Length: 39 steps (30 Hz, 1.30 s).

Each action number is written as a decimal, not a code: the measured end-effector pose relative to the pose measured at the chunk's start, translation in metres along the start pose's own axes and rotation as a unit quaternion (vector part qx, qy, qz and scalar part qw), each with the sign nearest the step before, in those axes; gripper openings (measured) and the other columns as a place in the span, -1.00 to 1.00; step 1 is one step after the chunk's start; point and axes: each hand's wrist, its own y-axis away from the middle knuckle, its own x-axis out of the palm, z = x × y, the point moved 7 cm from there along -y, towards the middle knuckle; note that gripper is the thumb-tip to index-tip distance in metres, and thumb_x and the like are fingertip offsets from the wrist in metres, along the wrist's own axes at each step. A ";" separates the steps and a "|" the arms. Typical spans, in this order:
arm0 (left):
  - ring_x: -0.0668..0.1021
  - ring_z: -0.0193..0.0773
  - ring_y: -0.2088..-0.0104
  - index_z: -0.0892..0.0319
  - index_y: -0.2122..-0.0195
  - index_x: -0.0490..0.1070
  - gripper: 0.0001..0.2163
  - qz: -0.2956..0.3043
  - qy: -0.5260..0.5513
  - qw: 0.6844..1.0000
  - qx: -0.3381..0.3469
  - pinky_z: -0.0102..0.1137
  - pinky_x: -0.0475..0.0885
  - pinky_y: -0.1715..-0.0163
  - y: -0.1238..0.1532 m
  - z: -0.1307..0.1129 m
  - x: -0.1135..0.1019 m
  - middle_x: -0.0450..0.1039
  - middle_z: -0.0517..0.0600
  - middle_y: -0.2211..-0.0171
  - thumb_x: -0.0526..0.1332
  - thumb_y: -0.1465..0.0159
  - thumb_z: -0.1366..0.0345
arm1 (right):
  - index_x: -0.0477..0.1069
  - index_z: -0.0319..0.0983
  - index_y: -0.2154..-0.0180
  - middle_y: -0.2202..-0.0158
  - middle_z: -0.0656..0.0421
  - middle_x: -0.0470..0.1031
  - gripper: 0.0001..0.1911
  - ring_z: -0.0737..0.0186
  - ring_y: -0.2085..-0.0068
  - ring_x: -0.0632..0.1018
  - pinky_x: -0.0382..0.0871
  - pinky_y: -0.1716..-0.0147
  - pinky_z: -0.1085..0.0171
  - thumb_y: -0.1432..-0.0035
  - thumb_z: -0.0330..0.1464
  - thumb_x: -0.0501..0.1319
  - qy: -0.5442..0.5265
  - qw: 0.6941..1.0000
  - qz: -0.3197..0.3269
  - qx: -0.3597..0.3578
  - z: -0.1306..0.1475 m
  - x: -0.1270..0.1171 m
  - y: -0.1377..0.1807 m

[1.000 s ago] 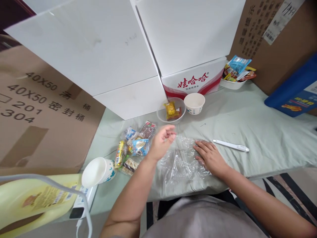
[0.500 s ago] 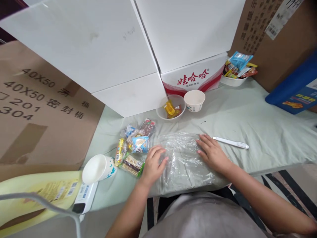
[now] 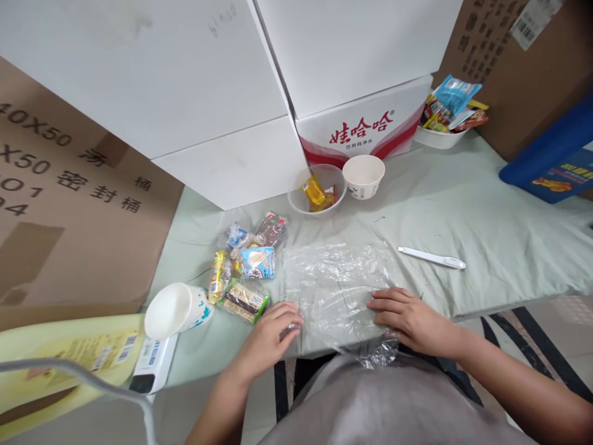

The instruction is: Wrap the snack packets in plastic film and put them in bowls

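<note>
A clear plastic bag (image 3: pixel 333 281) lies flat on the pale green cloth (image 3: pixel 463 210) in front of me. My left hand (image 3: pixel 269 337) rests on its near left corner, fingers curled and pressing on the film. My right hand (image 3: pixel 410 318) lies flat on the bag's near right corner, fingers stretched out. The bag's near edge hangs crumpled over the table's front edge. Several wrapped snacks (image 3: pixel 245 262) lie just left of the bag.
A paper cup (image 3: pixel 173 309) lies on its side at the left. A clear bowl (image 3: pixel 317 194) with snacks and an empty paper bowl (image 3: pixel 364 176) stand behind the bag. A white pen (image 3: pixel 430 258) lies at the right. White cartons (image 3: pixel 222 93) and cardboard boxes wall the back.
Both hands have slid toward me along the bag, from its far part to its near corners. The bag now lies flatter and its near edge hangs over the table edge.
</note>
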 end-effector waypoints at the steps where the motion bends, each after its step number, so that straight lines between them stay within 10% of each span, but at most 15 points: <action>1: 0.56 -0.22 0.18 0.11 0.29 0.47 -0.90 0.000 0.026 1.000 -0.016 -0.31 0.49 0.17 0.000 0.002 -0.003 0.53 -0.01 0.28 0.16 -0.26 0.37 | 0.50 -0.15 0.07 -0.05 0.09 0.51 -0.76 0.07 -0.20 0.38 0.28 -0.16 -0.02 -0.29 -0.38 0.11 -0.019 1.000 -0.013 0.003 -0.001 -0.003 0.001; 11: 0.44 -0.40 0.65 0.15 0.33 0.30 -0.84 -0.070 0.285 0.942 -0.164 -0.48 0.32 0.56 -0.026 0.018 -0.011 0.39 -0.17 0.61 0.17 -0.25 0.17 | 0.42 -0.16 0.18 0.33 0.15 0.57 -0.74 0.18 0.34 0.57 0.47 0.35 0.20 -0.32 -0.20 0.03 -0.103 0.954 -0.143 0.244 -0.045 -0.028 0.014; 20: 0.55 -0.30 0.43 0.13 0.24 0.38 -0.89 -0.176 -0.001 0.979 -0.100 -0.43 0.40 0.39 -0.081 0.023 -0.025 0.51 -0.08 0.41 0.13 -0.28 0.24 | 0.32 -0.25 -0.08 0.30 0.09 0.58 -0.59 0.15 0.36 0.59 0.47 0.35 0.18 -0.25 -0.25 0.05 0.027 0.920 -0.284 0.268 -0.057 -0.038 0.004; 26: 0.59 -0.14 0.34 0.16 0.14 0.43 -0.83 -0.185 -0.171 0.957 -0.142 -0.35 0.38 0.35 -0.098 0.041 -0.009 0.56 0.05 0.32 0.19 -0.28 0.25 | 0.37 -0.27 -0.05 0.26 0.03 0.61 -0.62 0.01 0.24 0.62 0.45 0.33 0.14 -0.28 -0.32 -0.01 0.186 0.906 -0.243 0.291 -0.062 -0.033 -0.003; 33: 0.53 -0.03 0.16 0.19 0.15 0.46 -0.82 -0.355 -0.233 0.902 -0.076 -0.20 0.38 0.12 -0.077 0.011 -0.031 0.50 0.15 0.22 0.19 -0.28 0.25 | 0.35 -0.30 -0.09 0.21 0.01 0.61 -0.60 0.01 0.28 0.62 0.44 0.35 0.14 -0.28 -0.31 0.02 0.196 0.908 -0.216 0.300 -0.064 -0.031 -0.006; 39: 0.43 -0.06 -0.12 0.19 -0.02 0.42 -0.70 -0.134 -0.219 0.955 0.149 -0.17 0.33 -0.11 -0.083 -0.034 0.029 0.47 0.12 -0.04 0.13 -0.35 0.18 | 0.36 -0.28 -0.07 0.26 0.05 0.60 -0.62 0.06 0.30 0.60 0.41 0.36 0.20 -0.26 -0.32 0.05 0.215 0.906 -0.215 0.296 -0.069 -0.034 -0.001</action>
